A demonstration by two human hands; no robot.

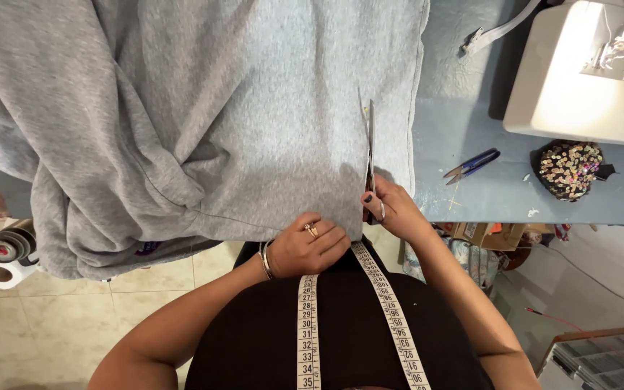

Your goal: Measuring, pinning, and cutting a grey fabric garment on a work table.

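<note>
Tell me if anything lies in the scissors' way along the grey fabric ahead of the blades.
Nothing visible does. The scissors in the right hand point up bare grey fabric; the left hand holds the hem beside them.

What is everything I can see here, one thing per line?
Fabric: one, grey, spread over the table and hanging off its near edge.
Scissors: one pair, silver, blades open over the fabric's near edge.
Table: one, blue-grey, under the fabric.
Sewing machine: one, white, far right of the table.
Thread snips: one, blue-handled, on the table right of the fabric.
Sequin bowl: one, dark, below the machine.
Tape rolls: a few, left, below the table.
Measuring tape: one, white, hanging round the neck.
Left hand: holds the fabric's edge.
Right hand: grips the scissors.
</note>
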